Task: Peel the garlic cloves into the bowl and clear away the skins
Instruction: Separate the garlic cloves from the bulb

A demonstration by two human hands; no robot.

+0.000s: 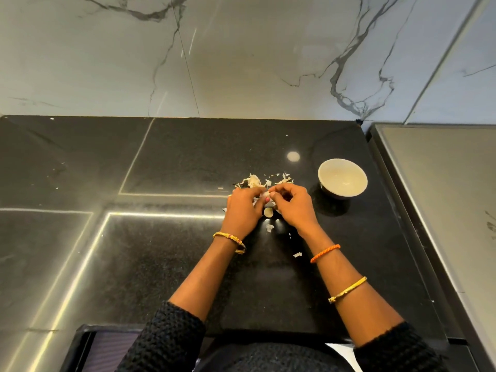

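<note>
both hands meet over the counter (166,259): left hand (243,210) and right hand (292,204) pinch one clove (265,195) between curled fingertips, working at its skin. another clove (268,212) lies on the counter just below them. the bowl (342,178) sits apart to my right, and it looks empty as far as i can tell. the clove is small, rounded and likely slick once bare, so i judge it could squirt from my pinch and skid on the glossy black stone. the skins (259,180) are papery, curled flakes, light enough to scatter when i sweep them up.
</note>
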